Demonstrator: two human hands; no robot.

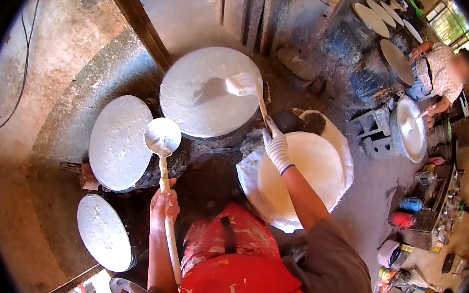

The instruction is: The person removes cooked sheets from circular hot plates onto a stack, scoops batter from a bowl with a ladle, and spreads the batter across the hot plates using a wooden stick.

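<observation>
Bare fingers of my left hand (165, 204) are wrapped round the handle of a long ladle (163, 137), whose bowl carries some white paste between two griddles. In a striped glove, my right hand (276, 146) grips the wooden handle of a paddle (241, 84). The paddle's whitish head is over the large round griddle (206, 116), which is coated white and shows the paddle's shadow. Below my right forearm is a wide basin of pale batter (305, 169) with a white cloth or plastic (345, 156) round its rim.
Two more white-coated griddles (120, 142) (104, 233) stand at the left. A wooden post (134, 18) rises behind the large griddle. At the right, a person (439, 75) stirs a white-filled basin (412, 128) beside concrete blocks (374, 125). Containers (404, 219) stand lower right.
</observation>
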